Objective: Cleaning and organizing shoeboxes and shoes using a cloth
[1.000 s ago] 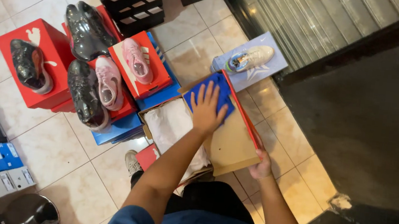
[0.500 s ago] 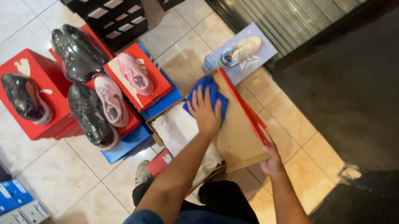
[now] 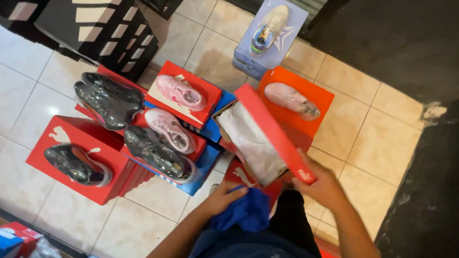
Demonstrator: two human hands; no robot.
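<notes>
My left hand (image 3: pixel 226 195) is closed around a crumpled blue cloth (image 3: pixel 244 211), held close to my body. My right hand (image 3: pixel 315 182) grips the near corner of a red shoebox lid (image 3: pixel 275 131), which stands tilted on edge over an open shoebox lined with white tissue paper (image 3: pixel 251 143). The box sits on other red boxes right in front of my legs.
Red and blue shoeboxes on the tiled floor carry display shoes: black ones (image 3: pixel 107 98), pink ones (image 3: pixel 179 91), a pale pink one (image 3: pixel 290 98) on an orange box, a white one (image 3: pixel 270 24) on a light blue box. Black striped boxes (image 3: pixel 97 22) are stacked far left. A dark mat (image 3: pixel 447 188) lies right.
My left hand has come off the box lid and pulled back toward my body with the blue cloth. The lid is now tipped up on edge, showing the tissue inside. The view has shifted.
</notes>
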